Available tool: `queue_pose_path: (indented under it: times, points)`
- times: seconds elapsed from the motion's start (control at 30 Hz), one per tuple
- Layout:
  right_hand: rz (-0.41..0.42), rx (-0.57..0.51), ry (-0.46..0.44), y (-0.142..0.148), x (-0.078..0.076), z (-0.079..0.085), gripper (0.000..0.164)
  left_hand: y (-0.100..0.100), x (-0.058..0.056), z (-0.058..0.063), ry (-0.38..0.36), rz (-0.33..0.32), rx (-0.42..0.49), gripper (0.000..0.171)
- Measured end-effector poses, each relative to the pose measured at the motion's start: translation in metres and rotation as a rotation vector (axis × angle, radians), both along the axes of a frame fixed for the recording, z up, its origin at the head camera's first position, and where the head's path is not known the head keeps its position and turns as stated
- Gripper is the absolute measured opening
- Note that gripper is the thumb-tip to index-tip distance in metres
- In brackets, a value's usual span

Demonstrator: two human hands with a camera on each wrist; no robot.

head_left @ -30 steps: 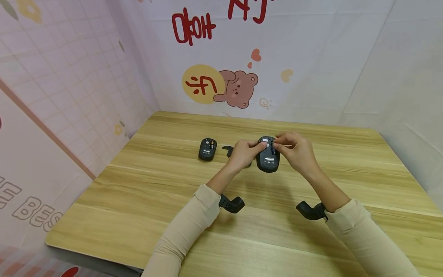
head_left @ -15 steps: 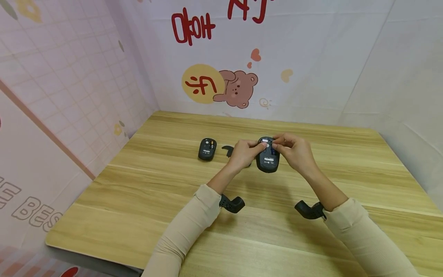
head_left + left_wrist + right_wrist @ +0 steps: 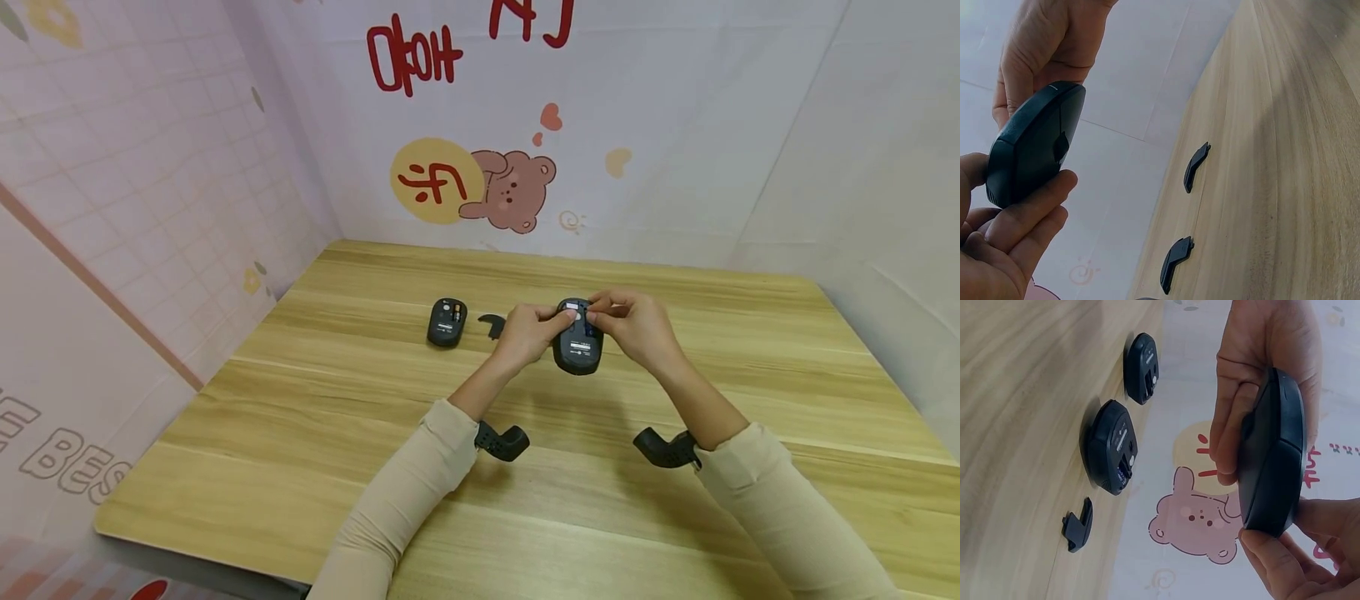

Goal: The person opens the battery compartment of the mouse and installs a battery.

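A black computer mouse (image 3: 577, 358) is held underside up above the table. My left hand (image 3: 523, 329) grips its left side, thumb on the underside and fingers under the shell (image 3: 1272, 456). My right hand (image 3: 637, 329) grips the right edge; in the right wrist view its thumb (image 3: 1325, 519) and fingers lie on opposite faces. A dark blue battery (image 3: 590, 330) shows in the uncovered compartment beside the right thumb, which hides part of it. The left wrist view shows the shell edge-on (image 3: 1038, 144), between both hands.
Another mouse (image 3: 447, 323), its compartment uncovered, lies on the wooden table (image 3: 337, 383). The right wrist view shows a second one (image 3: 1112, 447) near it. Loose black battery covers (image 3: 492, 325) lie about, two (image 3: 1196, 167) in the left wrist view. A printed cloth wall stands behind.
My right hand has shifted slightly left, its fingers closer in at the compartment. The held mouse and left hand stay nearly in place.
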State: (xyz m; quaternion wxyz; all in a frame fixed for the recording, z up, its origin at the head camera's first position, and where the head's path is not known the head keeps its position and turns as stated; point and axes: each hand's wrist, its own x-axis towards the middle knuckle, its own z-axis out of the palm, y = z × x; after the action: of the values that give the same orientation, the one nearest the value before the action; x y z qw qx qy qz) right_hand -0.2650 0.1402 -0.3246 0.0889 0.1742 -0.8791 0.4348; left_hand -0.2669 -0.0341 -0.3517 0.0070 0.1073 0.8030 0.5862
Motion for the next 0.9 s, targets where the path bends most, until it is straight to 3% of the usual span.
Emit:
queue_pose_path:
  times: [0.9]
  points:
    - [-0.041, 0.015, -0.085, -0.0036, -0.0007, 0.0086, 0.011, -0.0008, 0.0016, 0.0026, 0.012, 0.008, 0.005, 0.034]
